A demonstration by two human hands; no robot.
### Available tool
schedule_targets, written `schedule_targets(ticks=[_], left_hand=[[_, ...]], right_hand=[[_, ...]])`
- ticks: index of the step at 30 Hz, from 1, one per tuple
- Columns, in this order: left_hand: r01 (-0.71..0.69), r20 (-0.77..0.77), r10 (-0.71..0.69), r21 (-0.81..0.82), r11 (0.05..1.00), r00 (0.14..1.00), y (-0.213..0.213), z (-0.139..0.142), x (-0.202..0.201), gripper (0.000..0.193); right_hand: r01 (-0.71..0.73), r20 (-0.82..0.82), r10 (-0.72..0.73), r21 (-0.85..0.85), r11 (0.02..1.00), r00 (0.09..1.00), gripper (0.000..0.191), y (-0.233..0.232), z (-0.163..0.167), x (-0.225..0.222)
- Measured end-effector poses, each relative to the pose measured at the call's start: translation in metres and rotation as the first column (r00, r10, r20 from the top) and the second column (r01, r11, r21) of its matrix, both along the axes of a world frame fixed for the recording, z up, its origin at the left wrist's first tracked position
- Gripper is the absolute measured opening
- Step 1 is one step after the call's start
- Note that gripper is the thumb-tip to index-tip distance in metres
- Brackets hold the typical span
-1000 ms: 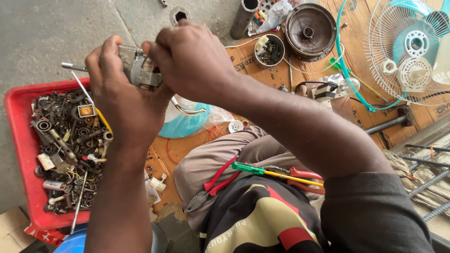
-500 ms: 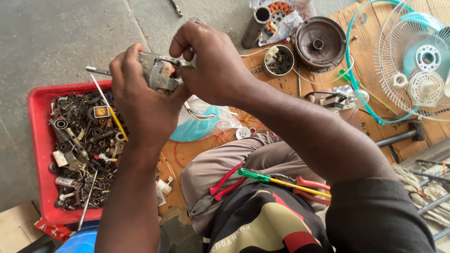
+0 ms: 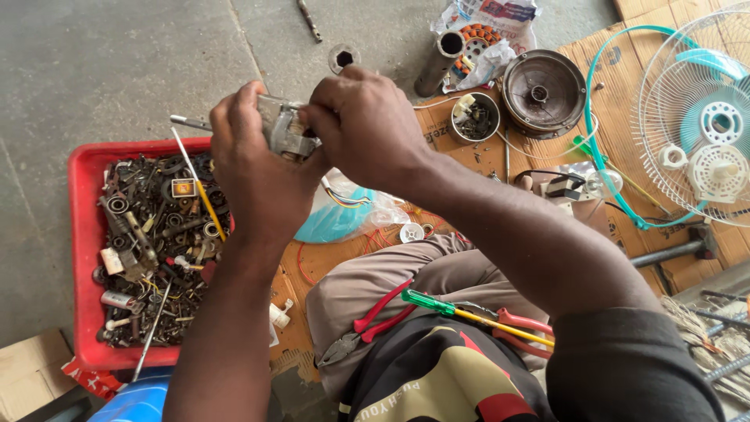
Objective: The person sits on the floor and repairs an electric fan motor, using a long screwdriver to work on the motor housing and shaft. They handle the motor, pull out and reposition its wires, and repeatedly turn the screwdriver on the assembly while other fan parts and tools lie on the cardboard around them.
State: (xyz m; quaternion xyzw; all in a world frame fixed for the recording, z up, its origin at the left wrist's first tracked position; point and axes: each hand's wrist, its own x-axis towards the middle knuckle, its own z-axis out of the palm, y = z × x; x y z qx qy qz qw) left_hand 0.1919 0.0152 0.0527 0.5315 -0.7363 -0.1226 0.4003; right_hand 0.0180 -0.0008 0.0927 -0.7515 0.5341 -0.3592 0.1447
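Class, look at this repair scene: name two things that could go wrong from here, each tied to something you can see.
1. Both hands, left hand and right hand, grip a small metal part in mid-air above the red tray of loose hardware; if dropped, it could get lost there.
2. Red-handled pliers and a green-handled screwdriver lie loose on the lap; a leg shift might tip them off.

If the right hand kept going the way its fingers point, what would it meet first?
The right hand points leftward at the small metal part it already touches; beyond that, the left hand. Depth is unclear.
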Motion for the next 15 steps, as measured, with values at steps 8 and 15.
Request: schedule_targets(ticks=[8,15], left_hand=[[-0.006,-0.018,0.005,-0.032,0.999,1.0,-0.002,0.003,-0.004,0.097],[-0.018,-0.014,0.018,-0.023,1.0,1.0,-0.01,0.001,-0.001,0.102]], right_hand=[[-0.052,0.21,0.025,0.123,0.991,0.977,0.016,-0.002,0.001,-0.001],[-0.103,0.006,0.103,0.13,0.986,0.995,0.02,0.002,-0.008,-0.045]])
